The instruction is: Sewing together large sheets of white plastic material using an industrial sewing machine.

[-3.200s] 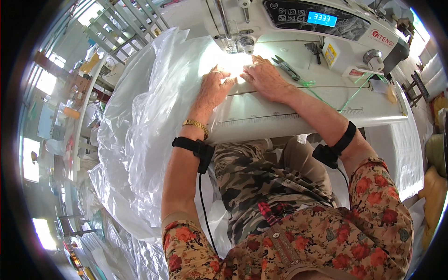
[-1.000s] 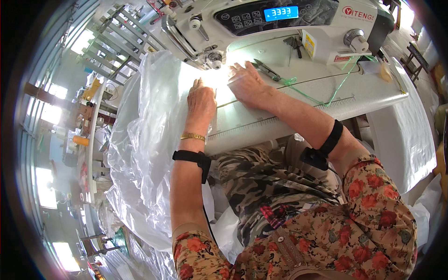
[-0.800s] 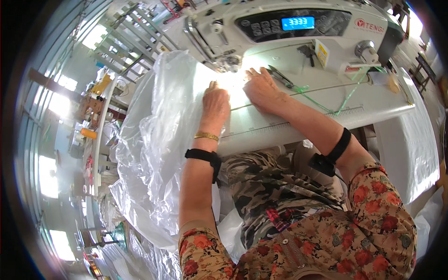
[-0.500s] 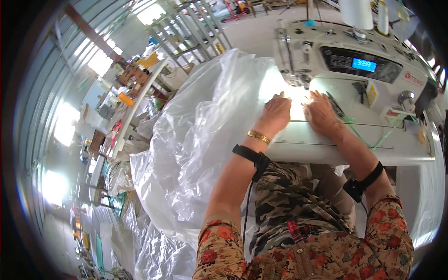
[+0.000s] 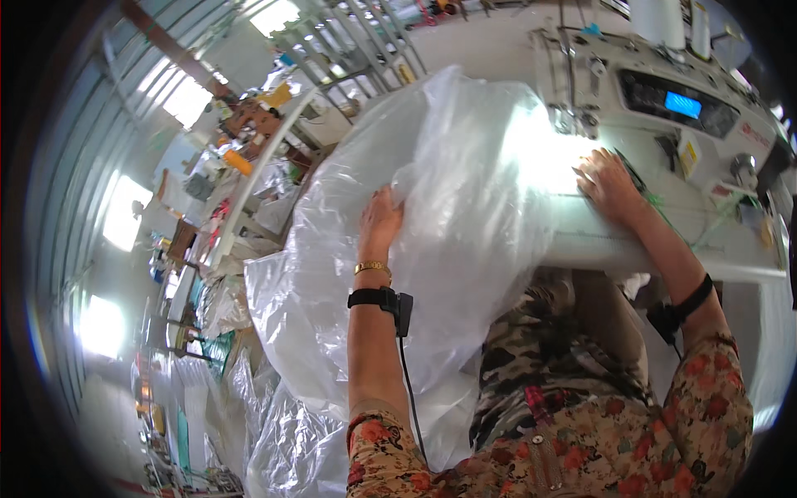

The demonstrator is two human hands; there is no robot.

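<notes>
A large, crumpled sheet of clear plastic (image 5: 465, 241) hangs over the left end of the sewing machine table and down beside my legs. My left hand (image 5: 382, 217) is out over the sheet, well left of the machine, its fingers closed on a raised fold. Beside the needle area, my right hand (image 5: 613, 184) lies on the machine bed with bent fingers closed at the sheet's edge. Strong glare there hides the fingertips' exact hold. The sewing machine head (image 5: 573, 116) stands just beyond my right hand; its needle cannot be made out.
A lit blue display (image 5: 682, 104) sits on the machine's front panel. White thread cones (image 5: 657, 23) stand on top at the back. Off to the left is a cluttered bench (image 5: 249, 187) with an orange spool (image 5: 237, 162). A metal rack (image 5: 353, 54) stands beyond the sheet.
My left hand has left the needle area and moved left across the plastic. The sheet is now more spread and raised beside the machine. My right hand stays near the needle, its fingers more bent.
</notes>
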